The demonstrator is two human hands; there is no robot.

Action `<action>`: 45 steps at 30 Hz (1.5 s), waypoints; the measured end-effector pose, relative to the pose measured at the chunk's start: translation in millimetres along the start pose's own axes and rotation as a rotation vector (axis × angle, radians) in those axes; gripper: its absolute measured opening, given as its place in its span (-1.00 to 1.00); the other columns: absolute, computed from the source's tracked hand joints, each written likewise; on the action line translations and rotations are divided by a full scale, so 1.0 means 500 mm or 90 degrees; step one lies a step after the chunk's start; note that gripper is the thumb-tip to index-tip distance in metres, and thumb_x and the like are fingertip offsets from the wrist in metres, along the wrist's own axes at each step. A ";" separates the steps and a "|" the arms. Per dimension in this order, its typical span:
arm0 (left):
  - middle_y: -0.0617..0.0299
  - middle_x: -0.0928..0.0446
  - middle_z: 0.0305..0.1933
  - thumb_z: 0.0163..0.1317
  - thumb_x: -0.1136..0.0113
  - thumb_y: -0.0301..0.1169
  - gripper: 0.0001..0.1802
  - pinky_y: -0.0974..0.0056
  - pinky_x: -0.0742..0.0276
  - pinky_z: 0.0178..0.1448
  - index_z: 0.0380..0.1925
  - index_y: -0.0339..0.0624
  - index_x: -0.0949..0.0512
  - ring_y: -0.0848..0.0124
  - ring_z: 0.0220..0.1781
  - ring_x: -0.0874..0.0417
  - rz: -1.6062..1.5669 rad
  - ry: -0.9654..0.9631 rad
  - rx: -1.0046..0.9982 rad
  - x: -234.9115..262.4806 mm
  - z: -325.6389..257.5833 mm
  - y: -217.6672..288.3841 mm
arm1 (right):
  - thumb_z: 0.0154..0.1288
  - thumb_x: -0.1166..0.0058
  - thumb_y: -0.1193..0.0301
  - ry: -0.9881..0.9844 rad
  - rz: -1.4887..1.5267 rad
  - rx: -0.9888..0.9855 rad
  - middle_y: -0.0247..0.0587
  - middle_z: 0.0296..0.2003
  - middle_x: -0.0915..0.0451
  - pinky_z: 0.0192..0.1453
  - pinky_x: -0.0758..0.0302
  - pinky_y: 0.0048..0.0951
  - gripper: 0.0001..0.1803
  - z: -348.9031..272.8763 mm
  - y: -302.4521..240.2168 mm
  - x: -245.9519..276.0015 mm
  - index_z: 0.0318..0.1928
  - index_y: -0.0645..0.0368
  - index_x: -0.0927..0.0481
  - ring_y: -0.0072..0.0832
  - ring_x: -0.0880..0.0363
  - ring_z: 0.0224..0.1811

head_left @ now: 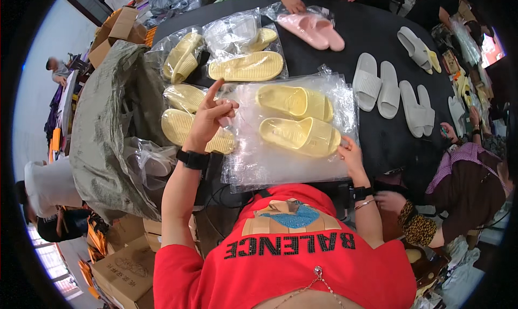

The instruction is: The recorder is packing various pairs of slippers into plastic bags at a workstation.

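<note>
Your right hand [350, 153] lies flat on the near edge of the clear bag [294, 131], fingers spread, pinning it so the yellow slippers [298, 119] inside stay put. Your left hand [210, 117] is raised, forefinger up, gripping nothing. The dark surface [372, 34] is crowded left; open room lies ahead right.

Pink slides [315, 29], grey slides [376, 83], cardboard boxes [120, 27].
</note>
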State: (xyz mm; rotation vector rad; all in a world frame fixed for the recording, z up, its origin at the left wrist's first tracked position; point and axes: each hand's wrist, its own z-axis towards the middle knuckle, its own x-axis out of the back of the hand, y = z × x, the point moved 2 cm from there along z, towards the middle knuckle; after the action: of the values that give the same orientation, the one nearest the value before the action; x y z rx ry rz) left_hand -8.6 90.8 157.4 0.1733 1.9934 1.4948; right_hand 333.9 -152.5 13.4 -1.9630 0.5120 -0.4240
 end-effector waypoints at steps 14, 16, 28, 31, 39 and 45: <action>0.07 -0.42 0.06 0.12 -0.15 -0.40 -0.52 0.25 -0.51 -0.09 0.10 -0.01 -0.40 0.29 -0.15 -0.57 0.611 -0.355 0.053 -0.091 0.017 -0.207 | 0.18 -0.05 0.43 0.081 -0.126 -0.046 -0.36 -0.42 -0.49 -0.46 -0.33 -0.64 -0.50 0.014 -0.018 0.018 0.14 0.31 -0.37 -0.70 -0.40 -0.49; 0.08 -0.44 0.00 0.09 -0.16 -0.39 -0.52 0.21 -0.47 -0.06 0.08 -0.03 -0.40 0.24 -0.11 -0.53 0.800 -0.326 -0.219 -0.088 0.071 -0.258 | 0.18 -0.05 0.44 0.060 -0.125 -0.045 -0.34 -0.42 -0.51 -0.47 -0.33 -0.65 -0.52 0.015 -0.021 0.015 0.11 0.33 -0.39 -0.70 -0.40 -0.49; 0.13 -0.43 -0.30 0.01 -0.17 -0.23 -0.74 0.09 -0.40 -0.16 -0.40 -0.15 -0.42 0.12 -0.21 -0.48 0.974 -0.230 -0.314 -0.203 0.103 -0.320 | 0.14 -0.07 0.53 0.084 -0.048 0.013 -0.30 -0.44 -0.56 -0.42 -0.32 -0.66 -0.67 0.003 0.009 0.025 -0.05 0.35 -0.46 -0.68 -0.42 -0.48; 0.09 -0.45 -0.35 0.02 -0.15 -0.25 -0.75 0.10 -0.41 -0.22 -0.41 -0.19 -0.44 0.14 -0.28 -0.51 0.941 -0.221 -0.311 -0.189 0.094 -0.325 | 0.12 -0.07 0.57 0.141 -0.040 0.051 -0.26 -0.43 -0.57 -0.37 -0.35 -0.63 -0.73 -0.007 -0.001 0.034 -0.13 0.30 -0.46 -0.64 -0.46 -0.43; 0.04 -0.46 -0.33 0.02 -0.14 -0.33 -0.78 0.09 -0.41 -0.20 -0.37 -0.21 -0.44 0.09 -0.28 -0.51 0.909 -0.198 -0.351 -0.052 0.047 -0.270 | 0.10 -0.06 0.54 0.253 -0.105 0.099 -0.26 -0.44 -0.54 -0.28 -0.40 -0.52 -0.80 -0.014 0.024 0.141 -0.23 0.27 -0.45 -0.55 -0.48 -0.40; -0.01 -0.45 -0.16 0.00 -0.16 -0.35 -0.64 0.07 -0.41 -0.10 -0.14 -0.17 -0.46 0.05 -0.13 -0.48 0.977 -0.197 -0.294 -0.028 0.026 -0.260 | 0.12 -0.06 0.47 0.154 -0.284 0.072 -0.21 -0.45 -0.56 -0.30 -0.41 -0.47 -0.77 -0.030 -0.029 0.109 -0.18 0.25 -0.49 -0.51 -0.51 -0.40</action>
State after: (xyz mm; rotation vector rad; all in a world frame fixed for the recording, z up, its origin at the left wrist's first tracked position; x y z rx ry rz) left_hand 43.5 49.7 43.8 1.8777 1.0186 2.4492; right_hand 374.7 -186.9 36.7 -1.9199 0.1871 -0.9592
